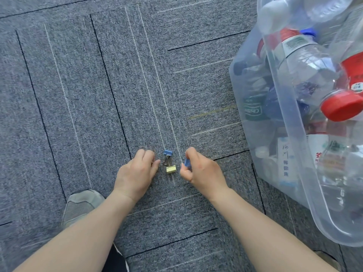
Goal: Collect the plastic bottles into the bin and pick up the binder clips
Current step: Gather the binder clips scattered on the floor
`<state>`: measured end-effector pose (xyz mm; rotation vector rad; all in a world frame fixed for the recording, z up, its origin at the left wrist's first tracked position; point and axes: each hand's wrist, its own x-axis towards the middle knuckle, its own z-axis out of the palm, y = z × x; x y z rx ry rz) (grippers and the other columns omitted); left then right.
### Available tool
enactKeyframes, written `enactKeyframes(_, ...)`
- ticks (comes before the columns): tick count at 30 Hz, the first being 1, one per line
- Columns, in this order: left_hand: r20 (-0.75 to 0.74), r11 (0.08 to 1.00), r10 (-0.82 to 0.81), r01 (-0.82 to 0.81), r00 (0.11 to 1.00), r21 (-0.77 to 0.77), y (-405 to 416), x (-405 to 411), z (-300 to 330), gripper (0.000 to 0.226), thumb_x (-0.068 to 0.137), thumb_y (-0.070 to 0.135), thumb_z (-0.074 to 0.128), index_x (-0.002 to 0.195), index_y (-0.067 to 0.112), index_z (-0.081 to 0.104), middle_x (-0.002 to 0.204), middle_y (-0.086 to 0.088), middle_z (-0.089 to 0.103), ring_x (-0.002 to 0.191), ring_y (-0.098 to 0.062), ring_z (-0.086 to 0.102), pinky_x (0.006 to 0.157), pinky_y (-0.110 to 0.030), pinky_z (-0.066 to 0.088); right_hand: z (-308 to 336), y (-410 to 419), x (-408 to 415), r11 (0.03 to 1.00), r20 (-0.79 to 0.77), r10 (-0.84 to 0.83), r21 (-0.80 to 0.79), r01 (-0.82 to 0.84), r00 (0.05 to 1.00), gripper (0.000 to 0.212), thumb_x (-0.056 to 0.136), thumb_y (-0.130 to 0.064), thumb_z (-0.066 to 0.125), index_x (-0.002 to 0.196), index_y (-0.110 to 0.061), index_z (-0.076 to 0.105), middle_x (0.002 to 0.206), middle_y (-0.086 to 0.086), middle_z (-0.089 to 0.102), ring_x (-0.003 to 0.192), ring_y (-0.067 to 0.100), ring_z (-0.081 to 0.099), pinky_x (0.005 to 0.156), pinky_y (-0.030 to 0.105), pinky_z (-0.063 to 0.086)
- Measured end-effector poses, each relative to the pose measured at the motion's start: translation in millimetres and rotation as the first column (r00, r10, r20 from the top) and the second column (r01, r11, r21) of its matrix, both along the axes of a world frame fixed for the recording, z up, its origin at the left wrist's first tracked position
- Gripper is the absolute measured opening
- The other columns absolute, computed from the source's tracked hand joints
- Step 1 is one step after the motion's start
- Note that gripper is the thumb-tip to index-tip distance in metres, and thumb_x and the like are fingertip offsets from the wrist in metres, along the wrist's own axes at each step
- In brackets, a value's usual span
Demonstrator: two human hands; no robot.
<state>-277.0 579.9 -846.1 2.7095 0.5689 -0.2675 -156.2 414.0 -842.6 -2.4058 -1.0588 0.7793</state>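
Two binder clips lie on the carpet between the hands — a blue clip [167, 152] and, just nearer the person, a yellow clip [171, 169], their wire handles touching or overlapping; which is hard to tell. The right hand [198, 167] pinches another blue clip [187, 163], mostly hidden by its fingers. The left hand [137, 169] rests fingers-down beside the pair, curled; whether it holds anything cannot be told. At right, a clear plastic bin [294, 122] — cut off by the frame — holds plastic bottles [306, 61]. Grey carpet [78, 95] tiles carry thin lines; a shoe [82, 205] shows.
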Motion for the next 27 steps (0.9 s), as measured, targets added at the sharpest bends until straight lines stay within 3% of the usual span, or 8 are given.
enactKeyframes(3, 0.024, 0.999, 0.035, -0.035, 0.999, -0.005, 3.1, -5.7, -0.5, 0.03, 0.094, 0.034, 0.037, 0.088, 0.01, 0.054, 0.077, -0.008, 0.052, 0.046, -0.03, 0.055, 0.034, -0.028, 0.03, -1.7, 14.1, -8.4, 0.995, 0.021, 0.074, 0.069, -0.075, 0.997, 0.019, 0.082, -0.024, 0.045, 0.098, -0.016, 0.039, 0.064, 0.0, 0.05, 0.043, 0.028, 0.049, 0.035, 0.031, 0.037)
enactKeyframes(8, 0.063, 0.994, 0.106, -0.104, 0.992, -0.031, 4.6, -8.3, -1.5, 0.029, 0.095, 0.036, 0.036, 0.095, 0.014, 0.054, 0.082, -0.006, 0.055, 0.051, -0.029, 0.058, 0.037, -0.031, 0.037, -7.9, 23.9, -17.5, 0.982, 0.161, 0.189, -0.017, -0.189, 0.969, 0.056, 0.09, -0.047, 0.041, 0.132, -0.011, 0.042, 0.068, 0.001, 0.061, 0.043, 0.023, 0.056, 0.031, 0.028, 0.038)
enactKeyframes(11, 0.078, 0.996, 0.089, -0.087, 0.993, -0.029, 5.9, -8.4, -2.9, 0.028, 0.093, 0.041, 0.041, 0.094, 0.015, 0.049, 0.08, -0.007, 0.054, 0.05, -0.03, 0.058, 0.036, -0.031, 0.036, -9.3, 31.5, -21.4, 0.986, 0.233, 0.169, -0.054, -0.16, 0.958, 0.059, 0.088, -0.051, 0.047, 0.132, -0.012, 0.037, 0.065, 0.003, 0.06, 0.042, 0.024, 0.058, 0.034, 0.025, 0.028)
enactKeyframes(13, 0.068, 1.0, 0.014, -0.012, 0.998, -0.028, 5.4, -12.6, -3.5, 0.034, 0.087, 0.046, 0.052, 0.095, 0.013, 0.053, 0.08, -0.007, 0.054, 0.048, -0.028, 0.058, 0.034, -0.029, 0.035, -10.1, 35.8, -23.8, 0.988, 0.232, 0.154, -0.059, -0.144, 0.961, 0.051, 0.092, -0.047, 0.043, 0.13, -0.014, 0.033, 0.069, 0.006, 0.063, 0.047, 0.029, 0.061, 0.037, 0.027, 0.03)
enactKeyframes(18, 0.019, 0.986, -0.163, 0.162, 0.986, 0.041, 6.6, -24.9, -7.5, 0.042, 0.075, 0.047, 0.066, 0.094, 0.012, 0.054, 0.077, -0.005, 0.049, 0.051, -0.022, 0.058, 0.03, -0.029, 0.036, -4.0, 43.7, -22.3, 0.989, 0.057, 0.077, -0.134, -0.068, 0.995, 0.042, 0.1, -0.043, 0.035, 0.132, -0.015, 0.032, 0.093, 0.009, 0.067, 0.075, 0.034, 0.066, 0.052, 0.036, 0.043)
enactKeyframes(23, 0.037, 0.987, -0.144, 0.141, 0.989, 0.077, 7.6, -20.5, -9.1, 0.021, 0.089, 0.03, 0.044, 0.084, 0.011, 0.05, 0.071, -0.006, 0.046, 0.045, -0.023, 0.055, 0.028, -0.029, 0.034, -0.9, 48.2, -23.7, 0.988, 0.107, 0.044, -0.152, -0.027, 0.993, 0.072, 0.094, -0.061, 0.036, 0.145, -0.013, 0.018, 0.094, 0.008, 0.066, 0.073, 0.032, 0.067, 0.052, 0.035, 0.044)
enactKeyframes(25, 0.045, 0.993, -0.112, 0.109, 0.993, 0.051, 6.5, -18.1, -6.1, 0.014, 0.087, 0.025, 0.047, 0.085, 0.012, 0.046, 0.069, -0.006, 0.045, 0.043, -0.023, 0.054, 0.028, -0.029, 0.033, -1.6, 50.2, -25.6, 0.982, 0.136, 0.065, -0.185, -0.039, 0.989, 0.07, 0.092, -0.063, 0.035, 0.138, -0.013, 0.015, 0.094, 0.009, 0.065, 0.073, 0.032, 0.067, 0.052, 0.035, 0.044)
enactKeyframes(27, 0.041, 0.998, -0.062, 0.062, 0.997, 0.013, 6.5, -18.4, -3.6, 0.017, 0.084, 0.023, 0.057, 0.087, 0.01, 0.047, 0.072, -0.008, 0.046, 0.044, -0.025, 0.055, 0.029, -0.03, 0.035, -0.1, 53.0, -26.4, 0.979, 0.146, 0.066, -0.203, -0.035, 0.987, 0.058, 0.096, -0.058, 0.035, 0.131, -0.012, 0.024, 0.094, 0.009, 0.064, 0.073, 0.033, 0.067, 0.051, 0.035, 0.042)
